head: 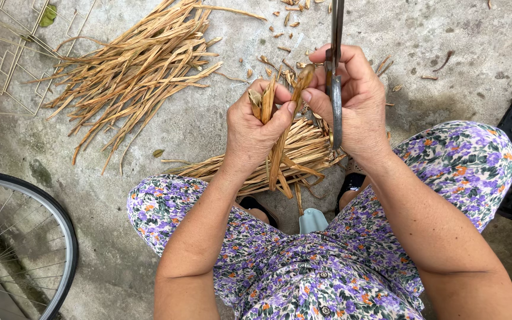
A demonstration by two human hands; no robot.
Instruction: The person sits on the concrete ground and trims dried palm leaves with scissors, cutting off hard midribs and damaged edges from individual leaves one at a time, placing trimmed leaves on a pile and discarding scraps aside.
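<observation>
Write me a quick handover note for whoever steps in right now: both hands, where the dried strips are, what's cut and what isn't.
Left hand: shut on a few dried strips, ends upright.
Right hand: holds scissors, thumb and finger pinching one strip's top.
Done: small cut-off bits lie scattered on the concrete ahead.
Left: one strip pile front-left, another bundle under the hands.

We wore a loose garment printed all over with small purple, lilac and orange flowers on a pale ground, small round buttons running down its front. Our forearms and hands were bare. Dark sandals showed on our feet.
</observation>
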